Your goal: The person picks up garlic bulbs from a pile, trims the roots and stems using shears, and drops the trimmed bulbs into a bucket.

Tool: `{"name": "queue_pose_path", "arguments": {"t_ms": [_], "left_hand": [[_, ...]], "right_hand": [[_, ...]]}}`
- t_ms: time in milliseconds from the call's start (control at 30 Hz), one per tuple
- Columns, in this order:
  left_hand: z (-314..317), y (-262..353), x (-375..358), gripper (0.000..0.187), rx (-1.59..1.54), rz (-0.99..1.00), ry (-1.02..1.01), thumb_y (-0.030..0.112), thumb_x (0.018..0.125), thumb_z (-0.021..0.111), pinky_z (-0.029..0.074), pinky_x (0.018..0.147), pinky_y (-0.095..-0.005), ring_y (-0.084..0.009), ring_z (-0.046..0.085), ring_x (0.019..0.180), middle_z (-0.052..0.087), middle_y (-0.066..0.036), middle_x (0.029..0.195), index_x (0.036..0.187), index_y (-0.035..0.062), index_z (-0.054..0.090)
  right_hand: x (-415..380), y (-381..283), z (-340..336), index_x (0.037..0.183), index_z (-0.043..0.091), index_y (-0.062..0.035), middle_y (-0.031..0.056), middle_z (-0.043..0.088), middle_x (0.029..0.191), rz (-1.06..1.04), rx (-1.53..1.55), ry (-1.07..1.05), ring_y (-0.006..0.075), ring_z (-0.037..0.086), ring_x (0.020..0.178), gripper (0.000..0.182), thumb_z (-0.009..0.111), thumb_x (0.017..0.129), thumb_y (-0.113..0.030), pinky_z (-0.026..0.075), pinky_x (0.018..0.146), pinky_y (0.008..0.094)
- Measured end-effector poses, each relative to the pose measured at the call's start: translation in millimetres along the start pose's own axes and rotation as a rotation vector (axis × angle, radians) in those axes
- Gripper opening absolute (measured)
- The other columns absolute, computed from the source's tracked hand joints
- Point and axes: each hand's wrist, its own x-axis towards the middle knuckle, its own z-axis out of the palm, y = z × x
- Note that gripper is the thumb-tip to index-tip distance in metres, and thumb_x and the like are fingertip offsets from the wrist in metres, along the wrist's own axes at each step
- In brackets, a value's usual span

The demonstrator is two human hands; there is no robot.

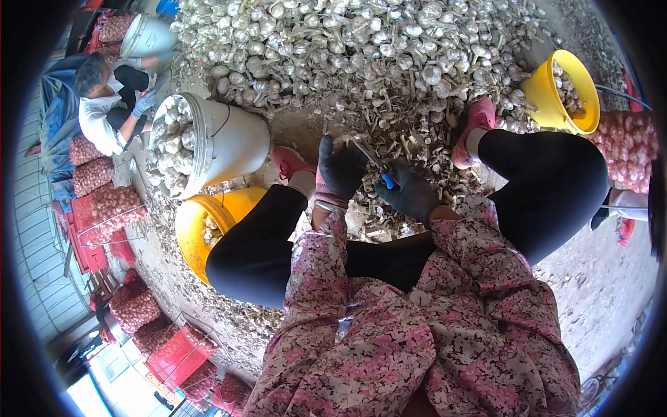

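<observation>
My left hand, in a dark glove with a pink cuff, is closed near the middle of the view. What it holds is too small to name, though a pale bit shows at its fingertips. Gloved in dark grey, my right hand is wrapped round the blue handle of a cutting tool. The tool's metal part points up and left, close to my left hand. Beyond both hands lies a large heap of garlic bulbs, with cut stems and scraps on the ground between my feet.
A white bucket full of garlic and a yellow bucket stand at the left. Another yellow bucket is at the upper right. A co-worker sits at the upper left. Red net sacks line the left; more sacks are at right.
</observation>
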Motion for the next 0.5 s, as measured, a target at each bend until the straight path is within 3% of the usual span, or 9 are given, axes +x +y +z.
{"name": "queue_pose_path", "arguments": {"t_ms": [33, 133, 167, 233, 267, 367, 400, 433, 500], "left_hand": [[-2, -4, 2, 0.030, 0.005, -0.002, -0.002, 0.046, 0.087, 0.057, 0.043, 0.078, -0.0355, -0.0192, 0.054, 0.080, 0.056, 0.000, 0.081, 0.083, 0.0160, 0.057], [-60, -22, 40, 0.039, -0.007, -0.128, -0.631, 0.050, 0.088, 0.052, 0.042, 0.084, -0.0343, -0.0215, 0.055, 0.093, 0.062, -0.004, 0.102, 0.100, 0.0151, 0.062], [-59, -21, 36, 0.039, -0.006, -0.127, -0.636, 0.050, 0.088, 0.052, 0.042, 0.084, -0.0343, -0.0215, 0.055, 0.093, 0.062, -0.004, 0.102, 0.100, 0.0151, 0.062], [-52, -19, 20, 0.037, 0.029, -0.240, -0.196, 0.050, 0.089, 0.052, 0.042, 0.086, -0.0362, -0.0230, 0.055, 0.097, 0.061, -0.004, 0.101, 0.100, 0.0159, 0.061], [-25, -25, 9, 0.040, -0.061, -0.127, -0.018, 0.052, 0.087, 0.052, 0.042, 0.081, -0.0345, -0.0222, 0.055, 0.095, 0.061, -0.003, 0.088, 0.085, 0.0131, 0.062], [-30, -18, 15, 0.042, -0.064, -0.093, -0.067, 0.051, 0.087, 0.053, 0.041, 0.084, -0.0340, -0.0226, 0.055, 0.095, 0.064, -0.004, 0.095, 0.095, 0.0117, 0.065], [-50, -21, 31, 0.035, -0.122, -0.036, -0.309, 0.042, 0.087, 0.058, 0.046, 0.080, -0.0358, -0.0229, 0.059, 0.090, 0.064, -0.005, 0.099, 0.099, 0.0101, 0.065], [-67, -30, 38, 0.035, -0.127, -0.004, -0.317, 0.042, 0.087, 0.058, 0.046, 0.080, -0.0358, -0.0229, 0.059, 0.090, 0.064, -0.005, 0.099, 0.099, 0.0101, 0.065], [-83, -21, 47, 0.025, 0.732, 0.625, -0.201, 0.031, 0.087, 0.062, 0.050, 0.072, -0.0370, -0.0213, 0.062, 0.082, 0.064, -0.004, 0.096, 0.099, 0.0094, 0.064]], "right_hand": [[0, -3, -2, 0.111, 0.054, -0.0060, 0.0168, 0.063, 0.099, 0.001, 0.003, 0.005, 0.0314, 0.062, 0.093, 0.049, 0.065, 0.080, -0.042, 0.048, 0.083, 0.0394], [-1, -11, -9, 0.109, 0.055, -0.0048, 0.0155, 0.065, 0.095, 0.054, 0.017, -0.012, 0.0313, 0.063, 0.087, 0.045, 0.066, 0.081, -0.038, 0.049, 0.080, 0.0390], [1, -9, -11, 0.105, 0.057, -0.0045, 0.0150, 0.065, 0.091, 0.049, -0.065, -0.031, 0.0315, 0.064, 0.085, 0.041, 0.066, 0.081, -0.036, 0.050, 0.078, 0.0393], [4, -4, -14, 0.102, 0.059, -0.0042, 0.0145, 0.066, 0.088, 0.037, -0.154, -0.043, 0.0317, 0.064, 0.082, 0.038, 0.066, 0.081, -0.035, 0.050, 0.076, 0.0396], [6, 2, -9, 0.098, 0.060, -0.0042, 0.0147, 0.066, 0.086, 0.093, -0.056, -0.007, 0.0317, 0.065, 0.082, 0.036, 0.065, 0.081, -0.035, 0.050, 0.076, 0.0394], [16, 24, 10, 0.090, 0.061, -0.0041, 0.0143, 0.065, 0.078, 0.115, 0.142, 0.155, 0.0268, 0.065, 0.074, 0.031, 0.065, 0.082, -0.033, 0.050, 0.069, 0.0397], [19, 26, 10, 0.087, 0.061, -0.0056, 0.0116, 0.063, 0.073, 0.182, 0.263, 0.088, 0.0228, 0.062, 0.068, 0.027, 0.065, 0.082, -0.032, 0.049, 0.064, 0.0379], [21, 24, 9, 0.084, 0.060, -0.0072, 0.0088, 0.061, 0.068, 0.238, 0.381, 0.006, 0.0188, 0.060, 0.062, 0.024, 0.065, 0.083, -0.030, 0.049, 0.059, 0.0361], [19, 8, 7, 0.078, 0.058, -0.0119, 0.0030, 0.055, 0.061, 0.275, 0.782, -0.016, 0.0127, 0.051, 0.052, 0.018, 0.065, 0.084, -0.028, 0.044, 0.049, 0.0313]]}}
